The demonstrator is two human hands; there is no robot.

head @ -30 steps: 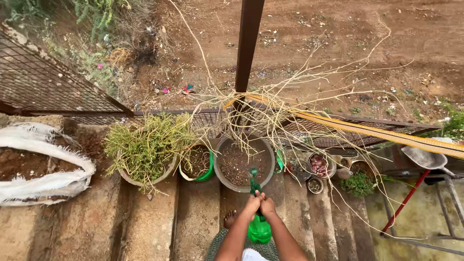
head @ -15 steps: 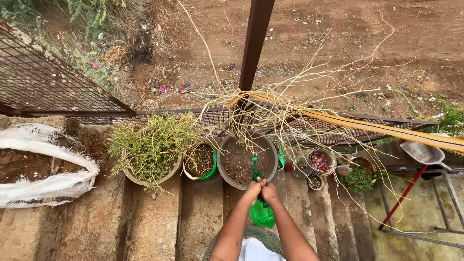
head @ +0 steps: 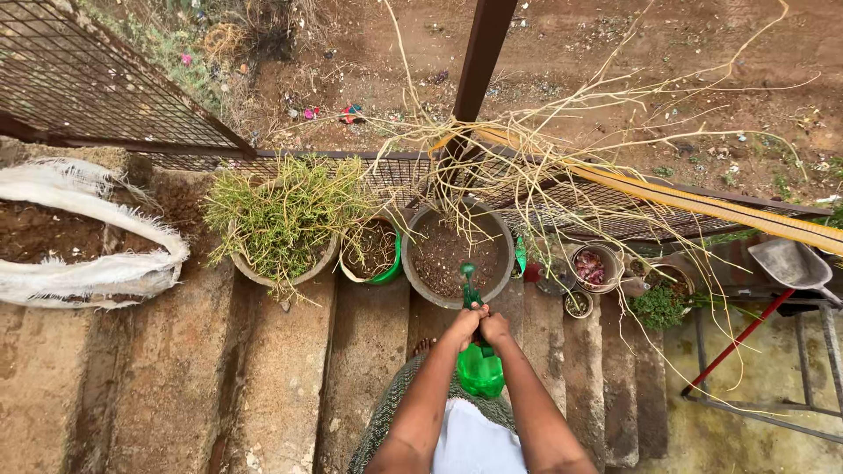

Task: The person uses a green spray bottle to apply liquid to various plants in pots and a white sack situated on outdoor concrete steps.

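Both my hands grip the neck of a green spray bottle [head: 480, 369]. My left hand [head: 463, 326] and my right hand [head: 496, 327] are pressed together around it. The bottle's green nozzle [head: 470, 284] points out over a large grey pot [head: 504, 235] filled with soil, from which a dry, bare, branching plant [head: 527, 167] spreads. I stand on concrete steps [head: 290, 386] just below the pot.
A bushy green plant in a pot [head: 283, 219] and a small green pot [head: 392, 263] stand left of the grey pot. Small pots [head: 591, 268] sit to the right. A white sack of soil [head: 88, 272] lies far left. A mesh fence [head: 88, 88], brown post [head: 481, 53] and shovel [head: 790, 263] border the steps.
The view has tilted down and the pots now sit higher in frame. My hands stay clasped on the spray bottle, which has moved slightly closer to the grey pot.
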